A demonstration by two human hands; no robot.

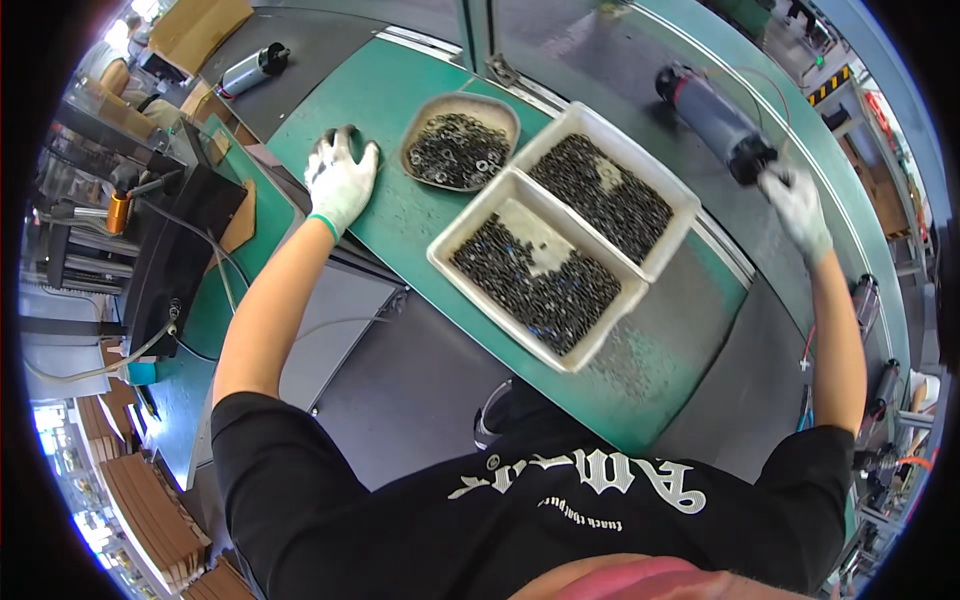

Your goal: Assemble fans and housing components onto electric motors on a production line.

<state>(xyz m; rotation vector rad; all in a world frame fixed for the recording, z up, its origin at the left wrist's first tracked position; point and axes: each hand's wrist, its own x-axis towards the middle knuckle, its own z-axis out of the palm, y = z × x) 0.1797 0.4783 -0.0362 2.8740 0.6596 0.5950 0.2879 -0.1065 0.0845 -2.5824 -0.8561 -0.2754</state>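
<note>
Motor cylinder (pixel 715 118) in right hand (pixel 797 205) fingers.

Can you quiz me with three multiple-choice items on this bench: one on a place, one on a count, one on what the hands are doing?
1. Where does the left hand rest?
A. flat on the green mat
B. inside a tray
C. on the dark cylinder

2. How many white rectangular trays of small dark parts are there?
A. one
B. two
C. four

3. What is the right hand doing?
A. hanging free
B. scooping parts
C. gripping the dark cylindrical motor

Answers: 1 A, the glove lies palm down beside the oval dish. 2 B, the near tray and far tray sit side by side. 3 C, the gloved fingers close on the motor's end.
</note>
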